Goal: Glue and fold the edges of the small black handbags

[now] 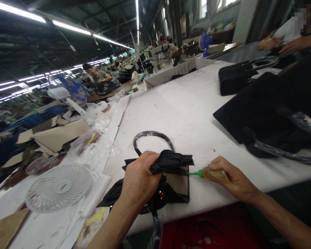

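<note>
A black handbag (177,197) lies at the table's near edge, its tan inner panel partly showing. One plastic-wrapped handle (152,133) loops up on its far side, another hangs over the front edge. My left hand (142,176) is closed on bunched black lining fabric (171,159) at the top of the bag. In my right hand (233,180) is a squeeze bottle (217,175) of yellowish stuff with a green nozzle (195,173). The nozzle tip is at the bag's right edge; whether it touches cannot be made out.
More black bags (272,103) lie on the white table (166,103) to the right, near a co-worker's hands (295,45). At left are a white fan (59,186), clear plastic wrap (85,148) and beige pieces (59,135). Blue fans (205,42) and other workers appear farther back.
</note>
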Demonstrator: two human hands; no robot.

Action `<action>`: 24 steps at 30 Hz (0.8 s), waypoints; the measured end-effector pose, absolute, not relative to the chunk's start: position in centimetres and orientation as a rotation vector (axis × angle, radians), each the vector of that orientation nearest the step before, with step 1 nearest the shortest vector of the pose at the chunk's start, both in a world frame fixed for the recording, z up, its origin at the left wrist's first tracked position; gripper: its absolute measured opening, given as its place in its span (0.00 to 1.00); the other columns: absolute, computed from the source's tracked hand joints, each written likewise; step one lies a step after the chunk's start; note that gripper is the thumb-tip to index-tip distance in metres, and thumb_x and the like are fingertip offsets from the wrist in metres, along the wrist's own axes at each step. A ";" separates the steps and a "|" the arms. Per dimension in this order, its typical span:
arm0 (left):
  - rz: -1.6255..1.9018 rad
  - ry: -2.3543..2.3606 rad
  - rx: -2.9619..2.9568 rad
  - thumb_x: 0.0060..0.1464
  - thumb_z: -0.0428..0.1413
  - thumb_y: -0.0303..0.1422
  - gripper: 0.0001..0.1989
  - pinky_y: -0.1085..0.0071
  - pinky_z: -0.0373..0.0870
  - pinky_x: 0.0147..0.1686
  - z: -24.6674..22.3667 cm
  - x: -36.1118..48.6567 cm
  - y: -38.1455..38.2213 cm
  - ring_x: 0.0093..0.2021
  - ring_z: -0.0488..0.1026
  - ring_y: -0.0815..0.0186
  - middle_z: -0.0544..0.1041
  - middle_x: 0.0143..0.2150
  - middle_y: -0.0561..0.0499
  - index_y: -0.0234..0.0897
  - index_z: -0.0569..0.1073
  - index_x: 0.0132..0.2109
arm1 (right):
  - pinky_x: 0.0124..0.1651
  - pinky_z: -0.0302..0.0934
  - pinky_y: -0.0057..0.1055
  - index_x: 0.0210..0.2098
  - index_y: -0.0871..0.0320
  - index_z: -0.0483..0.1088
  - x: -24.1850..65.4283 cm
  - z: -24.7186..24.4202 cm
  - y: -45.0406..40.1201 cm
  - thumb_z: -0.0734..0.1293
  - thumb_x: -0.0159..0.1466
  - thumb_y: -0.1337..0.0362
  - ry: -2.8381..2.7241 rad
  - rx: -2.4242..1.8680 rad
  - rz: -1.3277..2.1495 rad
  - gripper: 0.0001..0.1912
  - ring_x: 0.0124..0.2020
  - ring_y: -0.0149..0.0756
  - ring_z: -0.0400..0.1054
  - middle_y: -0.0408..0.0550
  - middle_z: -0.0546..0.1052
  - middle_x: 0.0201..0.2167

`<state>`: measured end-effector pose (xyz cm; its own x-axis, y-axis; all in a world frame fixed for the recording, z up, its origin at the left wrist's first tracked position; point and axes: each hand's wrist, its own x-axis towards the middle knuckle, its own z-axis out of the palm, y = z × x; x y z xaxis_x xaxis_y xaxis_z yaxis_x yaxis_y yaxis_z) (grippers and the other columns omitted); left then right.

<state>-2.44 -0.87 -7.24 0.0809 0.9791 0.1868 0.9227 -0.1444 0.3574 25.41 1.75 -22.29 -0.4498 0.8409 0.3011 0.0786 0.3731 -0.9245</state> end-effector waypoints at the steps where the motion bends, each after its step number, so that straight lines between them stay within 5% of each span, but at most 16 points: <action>1: 0.580 1.954 2.195 0.53 0.58 0.29 0.08 0.68 0.70 0.40 -7.2 -2.4 -0.9 0.40 0.77 0.63 0.79 0.43 0.55 0.43 0.77 0.40 | 0.42 0.64 0.35 0.44 0.49 0.70 25.4 -22.3 1.5 0.66 0.65 0.65 -1.836 -0.764 1.208 0.07 0.39 0.36 0.69 0.45 0.71 0.38; 13: 0.627 1.919 2.217 0.51 0.59 0.27 0.10 0.69 0.70 0.40 -7.6 -2.4 -1.0 0.41 0.77 0.64 0.79 0.43 0.55 0.43 0.77 0.42 | 0.42 0.65 0.36 0.46 0.48 0.67 26.0 -22.8 1.1 0.65 0.66 0.66 -1.802 -0.692 1.384 0.09 0.40 0.36 0.69 0.45 0.69 0.39; 24: 0.643 1.903 2.204 0.51 0.58 0.27 0.11 0.68 0.71 0.42 -7.7 -2.5 -1.5 0.42 0.76 0.63 0.78 0.44 0.53 0.42 0.77 0.42 | 0.43 0.66 0.37 0.46 0.48 0.69 25.7 -22.3 0.9 0.66 0.65 0.65 -1.808 -0.737 1.149 0.10 0.41 0.38 0.70 0.46 0.72 0.40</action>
<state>-2.49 -1.48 -7.71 0.0983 0.9717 0.2148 0.9030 -0.1778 0.3911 25.73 0.95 -22.32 -0.4662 0.8157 0.3424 0.0364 0.4044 -0.9139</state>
